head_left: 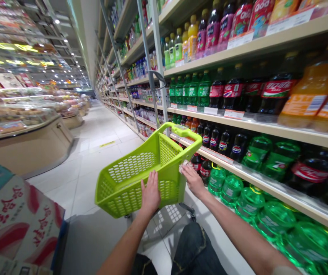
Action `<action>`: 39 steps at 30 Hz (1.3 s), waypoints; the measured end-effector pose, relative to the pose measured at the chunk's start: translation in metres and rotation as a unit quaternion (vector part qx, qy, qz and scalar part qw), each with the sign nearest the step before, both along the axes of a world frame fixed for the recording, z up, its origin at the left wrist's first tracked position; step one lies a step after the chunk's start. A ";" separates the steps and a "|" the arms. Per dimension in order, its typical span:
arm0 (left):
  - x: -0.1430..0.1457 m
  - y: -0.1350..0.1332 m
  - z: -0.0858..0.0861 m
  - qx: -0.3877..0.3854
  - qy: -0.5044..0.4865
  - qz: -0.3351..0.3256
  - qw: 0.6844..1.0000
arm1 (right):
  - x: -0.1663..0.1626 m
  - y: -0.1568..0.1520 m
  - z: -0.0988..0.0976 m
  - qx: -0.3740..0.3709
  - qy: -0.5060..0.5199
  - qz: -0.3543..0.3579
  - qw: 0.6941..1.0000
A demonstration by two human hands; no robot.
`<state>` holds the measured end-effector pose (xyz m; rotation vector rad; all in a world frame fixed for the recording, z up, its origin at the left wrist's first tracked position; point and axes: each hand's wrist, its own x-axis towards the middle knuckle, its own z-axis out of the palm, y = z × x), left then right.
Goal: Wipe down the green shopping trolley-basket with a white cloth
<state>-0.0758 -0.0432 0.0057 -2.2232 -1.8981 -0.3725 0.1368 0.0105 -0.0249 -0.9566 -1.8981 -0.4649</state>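
A lime-green plastic shopping cart [129, 168] with perforated sides stands in front of me, its handle [181, 131] toward the shelves. My left hand [151, 193] rests on the cart's near side, fingers stretched upward and holding nothing. Up by the handle end, my right hand [192, 178] presses a crumpled whitish wipe [183, 166] against the green plastic. Whether the wipe is cloth or paper I cannot tell. The cart's basket holds no goods that I can see. Part of a caster wheel [192, 215] shows below it.
Shelves of soft drink bottles [227, 89] run along the right, with large green bottles [247, 198] at floor level. Printed cartons [17, 225] stand at the lower left. A food display counter [34, 141] lies beyond. The tiled aisle [101, 130] stretches ahead.
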 end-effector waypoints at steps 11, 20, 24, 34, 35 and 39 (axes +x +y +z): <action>-0.012 -0.007 -0.007 0.009 0.025 0.033 0.999 | -0.007 0.038 0.070 -0.038 0.061 -0.096 0.993; -0.012 -0.006 -0.006 0.005 0.037 0.037 0.999 | -0.043 0.027 0.056 -0.068 -0.074 -0.053 0.994; -0.009 -0.006 -0.006 0.001 0.025 0.048 0.999 | -0.048 0.023 0.050 -0.058 -0.060 -0.082 0.993; -0.007 -0.009 -0.006 -0.008 0.000 0.044 0.999 | -0.067 0.016 0.034 -0.049 -0.054 -0.044 0.996; -0.007 -0.009 -0.006 -0.009 -0.004 0.044 0.999 | -0.071 0.014 0.031 -0.050 -0.055 -0.039 0.997; -0.014 -0.009 -0.007 -0.005 -0.010 0.036 0.999 | -0.086 0.006 0.020 -0.053 -0.087 0.019 0.995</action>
